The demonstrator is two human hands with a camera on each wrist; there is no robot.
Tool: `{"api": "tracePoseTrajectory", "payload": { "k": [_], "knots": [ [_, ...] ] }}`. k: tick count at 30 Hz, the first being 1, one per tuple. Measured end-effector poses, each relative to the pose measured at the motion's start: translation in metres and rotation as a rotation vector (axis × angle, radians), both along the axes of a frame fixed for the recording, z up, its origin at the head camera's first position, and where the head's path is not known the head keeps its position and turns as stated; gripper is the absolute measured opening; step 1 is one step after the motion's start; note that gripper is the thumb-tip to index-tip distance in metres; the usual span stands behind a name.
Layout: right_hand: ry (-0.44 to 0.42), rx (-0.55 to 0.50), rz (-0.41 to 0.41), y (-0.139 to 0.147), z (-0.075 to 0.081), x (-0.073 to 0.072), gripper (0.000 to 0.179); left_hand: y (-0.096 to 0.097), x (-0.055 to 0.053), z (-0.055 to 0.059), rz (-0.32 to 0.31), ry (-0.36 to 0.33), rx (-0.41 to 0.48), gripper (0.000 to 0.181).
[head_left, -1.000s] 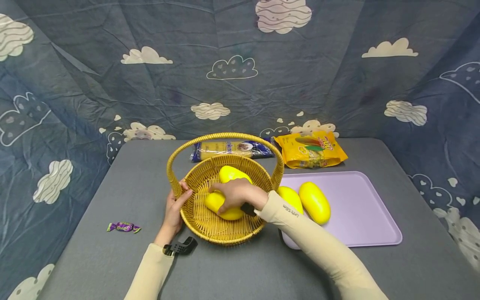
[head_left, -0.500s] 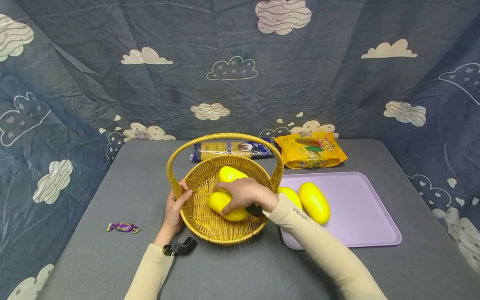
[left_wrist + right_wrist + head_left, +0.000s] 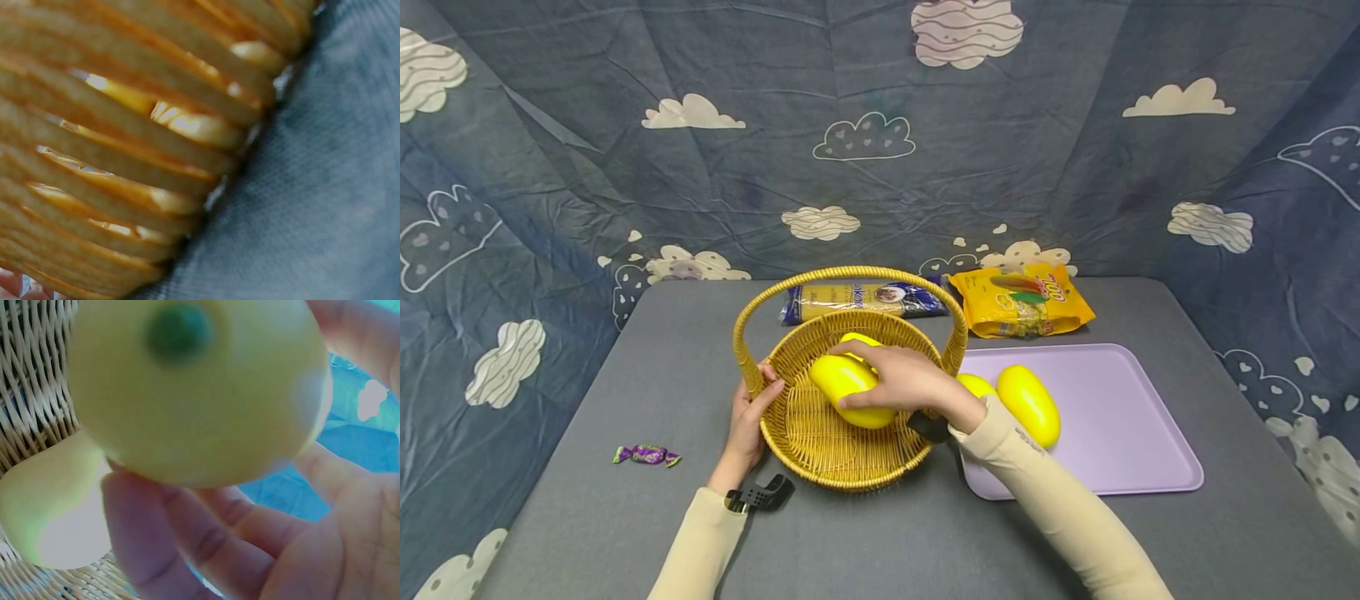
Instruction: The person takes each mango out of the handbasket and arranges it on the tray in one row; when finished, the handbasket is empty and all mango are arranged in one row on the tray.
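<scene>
A yellow mango is gripped by my right hand, thumb on its near side and fingers over the far side. It is held inside the round wicker basket. The right wrist view shows the green stem end of this mango. Behind it, partly covered by the hand, a second mango lies in the basket. My left hand holds the basket's left rim at the handle's foot, thumb on top. Close wickerwork fills much of the left wrist view.
Right of the basket, a lilac tray carries a mango and another mango partly behind the right sleeve. A blue-and-yellow packet and an orange bag lie behind. A purple wrapped candy lies at left.
My right hand has raised the mango off the basket's bottom and drawn back a little to the right. The left hand and the basket have stayed in place.
</scene>
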State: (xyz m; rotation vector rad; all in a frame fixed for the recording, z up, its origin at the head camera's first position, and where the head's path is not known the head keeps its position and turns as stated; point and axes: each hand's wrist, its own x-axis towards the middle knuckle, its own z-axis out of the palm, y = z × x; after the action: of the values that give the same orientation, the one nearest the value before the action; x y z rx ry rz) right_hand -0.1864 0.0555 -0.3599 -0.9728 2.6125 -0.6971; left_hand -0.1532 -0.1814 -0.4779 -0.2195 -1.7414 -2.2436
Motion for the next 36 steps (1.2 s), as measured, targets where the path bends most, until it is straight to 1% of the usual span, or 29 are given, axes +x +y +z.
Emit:
{"api": "tracePoseTrajectory", "payload": {
  "k": [6, 10, 13, 20, 23, 27, 28, 33, 36],
  "knots": [
    [0.045, -0.159, -0.054, 0.007, 0.001, 0.006, 0.069, -0.001, 0.000, 0.000, -0.003, -0.004, -0.004, 0.019],
    [0.036, -0.239, -0.092, 0.013, 0.001, 0.012, 0.069, -0.001, 0.000, -0.001, -0.004, -0.005, -0.008, 0.019],
    [0.031, -0.300, -0.106, 0.017, 0.001, 0.016, 0.069, -0.001, 0.000, -0.001, -0.004, -0.001, -0.004, 0.018],
    [0.029, -0.443, -0.122, 0.024, -0.003, 0.025, 0.069, -0.001, 0.000, -0.001, 0.001, -0.005, 0.009, 0.014],
    [0.030, -0.494, -0.125, 0.027, -0.003, 0.028, 0.070, -0.001, 0.000, -0.002, -0.002, 0.008, 0.002, 0.021],
    [0.047, -0.544, -0.120, 0.033, -0.003, 0.033, 0.071, -0.001, 0.000, -0.004, 0.002, 0.033, -0.012, 0.026],
    [0.049, -0.559, -0.117, 0.034, -0.002, 0.034, 0.071, -0.001, 0.000, -0.003, 0.004, 0.033, -0.013, 0.024],
    [0.068, -0.630, -0.087, 0.042, -0.001, 0.040, 0.072, 0.000, 0.000, 0.000, 0.005, 0.006, -0.006, 0.026],
    [0.090, -0.664, -0.088, 0.047, -0.002, 0.044, 0.073, 0.000, 0.000, 0.001, 0.002, -0.007, -0.006, 0.025]
  ]
}}
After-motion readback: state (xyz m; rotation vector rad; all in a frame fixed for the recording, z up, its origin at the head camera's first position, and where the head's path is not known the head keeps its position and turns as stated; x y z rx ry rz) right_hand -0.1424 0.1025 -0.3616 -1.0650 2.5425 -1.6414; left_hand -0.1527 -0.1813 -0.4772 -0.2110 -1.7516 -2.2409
